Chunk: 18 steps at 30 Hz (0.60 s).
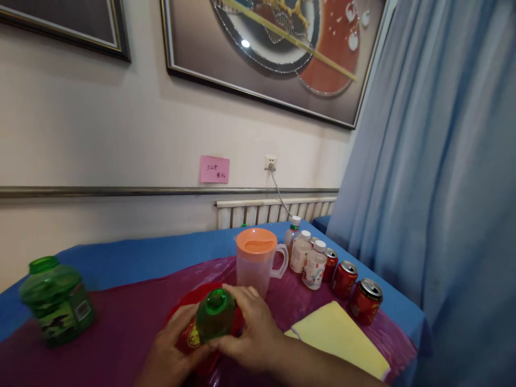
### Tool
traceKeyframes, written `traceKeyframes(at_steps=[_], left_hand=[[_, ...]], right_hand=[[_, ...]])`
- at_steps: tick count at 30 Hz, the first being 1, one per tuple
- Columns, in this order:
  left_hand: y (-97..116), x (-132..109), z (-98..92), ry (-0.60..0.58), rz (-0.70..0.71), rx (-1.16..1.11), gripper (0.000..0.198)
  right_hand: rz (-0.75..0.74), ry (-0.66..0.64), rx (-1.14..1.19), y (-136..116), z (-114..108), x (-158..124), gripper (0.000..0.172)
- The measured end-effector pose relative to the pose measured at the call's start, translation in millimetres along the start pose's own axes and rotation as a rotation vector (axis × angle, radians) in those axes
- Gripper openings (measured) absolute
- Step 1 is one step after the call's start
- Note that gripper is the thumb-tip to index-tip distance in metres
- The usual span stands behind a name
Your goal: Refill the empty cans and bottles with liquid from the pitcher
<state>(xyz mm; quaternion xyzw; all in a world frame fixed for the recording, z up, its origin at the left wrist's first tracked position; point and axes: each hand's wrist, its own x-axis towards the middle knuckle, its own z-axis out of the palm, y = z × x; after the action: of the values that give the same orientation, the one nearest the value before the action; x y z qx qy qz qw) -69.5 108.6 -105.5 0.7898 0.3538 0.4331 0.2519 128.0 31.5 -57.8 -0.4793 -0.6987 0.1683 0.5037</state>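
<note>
A green bottle (215, 317) with an open neck and a red and yellow label is held upright at the lower middle. My left hand (173, 344) wraps round its left side, lower down by the label. Round the right side, near the bottle's shoulder, my right hand (252, 328) is closed. Beneath both hands lies a red basin (187, 297), largely covered by them. Just behind stands a clear plastic pitcher (252, 269) with an orange lid (257, 240), its handle pointing right.
A green jug (56, 301) stands at left. Right of the pitcher are clear bottles (314, 265) with white caps and several red cans (366, 302). A yellow cloth (341, 338) lies in front, on purple plastic (133, 306) over a blue tablecloth (161, 246).
</note>
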Motion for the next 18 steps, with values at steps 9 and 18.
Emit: traceKeyframes(at_steps=[9,18], left_hand=[[18.0,-2.4,-1.1,0.107,-0.063,0.042,0.057],[5.5,1.5,-2.1,0.089,-0.063,0.157,0.051]], right_hand=[[0.234,0.318,0.103,27.0,-80.6,-44.5,0.052],[0.435,0.669,-0.525,110.2,-186.4,-77.7,0.058]])
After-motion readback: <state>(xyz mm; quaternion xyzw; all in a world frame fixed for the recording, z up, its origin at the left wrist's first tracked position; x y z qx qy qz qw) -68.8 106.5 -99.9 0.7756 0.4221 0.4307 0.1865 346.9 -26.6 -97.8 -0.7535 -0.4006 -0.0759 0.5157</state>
